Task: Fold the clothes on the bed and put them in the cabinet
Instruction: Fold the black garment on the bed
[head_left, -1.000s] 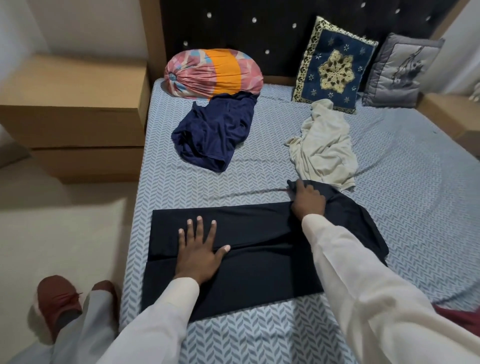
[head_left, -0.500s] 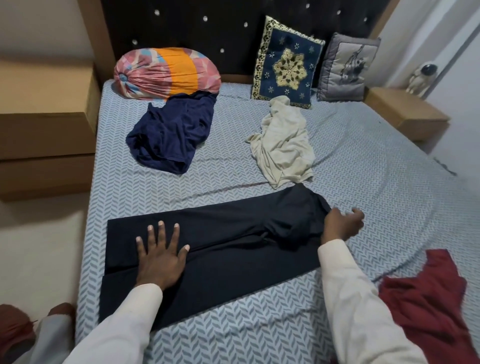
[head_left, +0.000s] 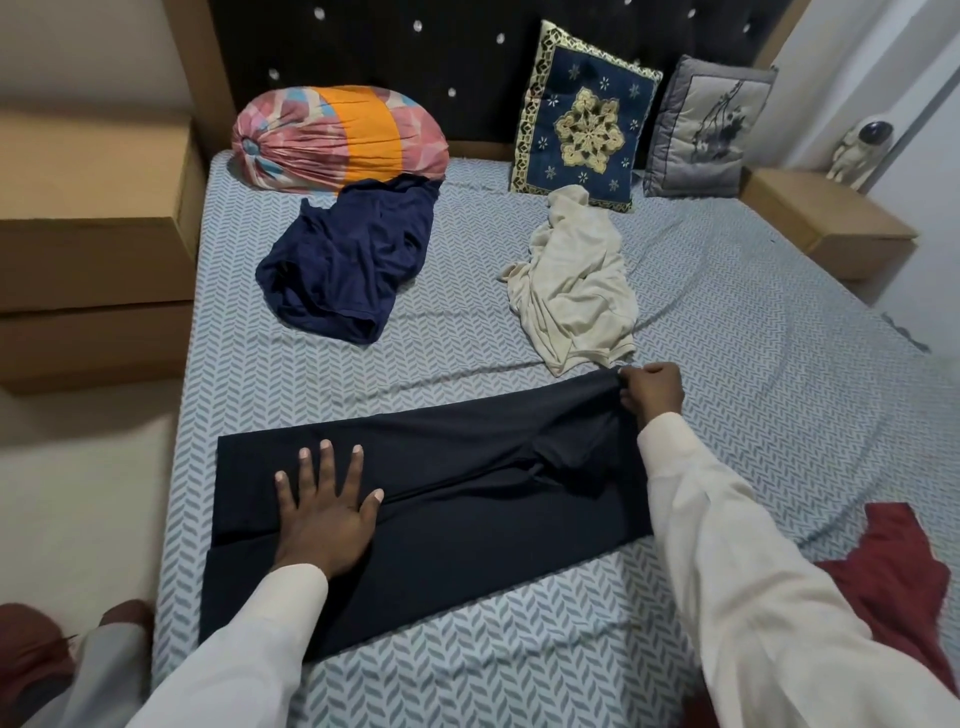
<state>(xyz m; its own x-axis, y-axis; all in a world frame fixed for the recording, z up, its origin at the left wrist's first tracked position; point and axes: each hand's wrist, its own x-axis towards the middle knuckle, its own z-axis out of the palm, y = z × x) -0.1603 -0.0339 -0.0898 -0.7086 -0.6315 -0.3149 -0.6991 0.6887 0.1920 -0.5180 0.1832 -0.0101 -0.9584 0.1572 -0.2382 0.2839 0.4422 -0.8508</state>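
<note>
The bed spreads all round my left fingers, its sheet a grey-blue herringbone. Far beyond them stands a black tufted headboard with bright studs, framed in wood. Well left of those fingers a wooden chest sits on a pale floor, with a beige wall behind it. Beyond and right of my right fingers, a low nightstand stands beside the bed. The light is soft and even.
</note>
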